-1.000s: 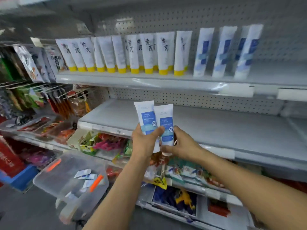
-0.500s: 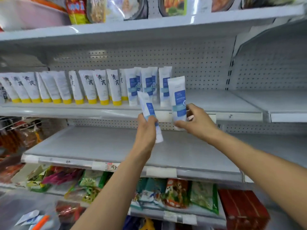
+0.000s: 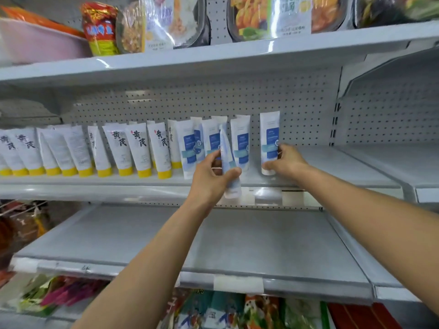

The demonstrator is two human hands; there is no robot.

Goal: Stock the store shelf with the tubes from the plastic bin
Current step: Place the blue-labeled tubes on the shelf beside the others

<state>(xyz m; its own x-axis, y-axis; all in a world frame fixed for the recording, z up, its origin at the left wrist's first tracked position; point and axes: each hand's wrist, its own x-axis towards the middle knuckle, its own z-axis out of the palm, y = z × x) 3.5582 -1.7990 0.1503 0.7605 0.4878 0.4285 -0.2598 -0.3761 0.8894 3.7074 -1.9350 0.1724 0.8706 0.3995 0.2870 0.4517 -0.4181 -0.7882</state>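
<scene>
A grey metal store shelf (image 3: 332, 167) with a pegboard back (image 3: 237, 98) fills the view. Above it, the top shelf (image 3: 213, 55) carries food packs (image 3: 261, 15). Below it lies the lower shelf (image 3: 237, 245), and under that are blurred snack bags (image 3: 213, 309).

On the store shelf a long row of yellow-capped tubes (image 3: 140, 150) stands cap down from the left edge towards the middle. Just beside them on the right stand the blue-labelled tubes (image 3: 190, 148), also cap down and leaning back.

The right hand (image 3: 287, 162) reaches to the right end of that row. Its fingers and thumb grip the right tube (image 3: 269, 136), which is upright, a little apart from the others, with its cap at the shelf surface; whether it touches I cannot tell.

The left hand (image 3: 211, 179) is in front of the blue-labelled tubes. Its fingers and thumb pinch the left tube (image 3: 225, 150), which is tilted and seen edge-on, its cap hanging below the shelf's front lip.
</scene>
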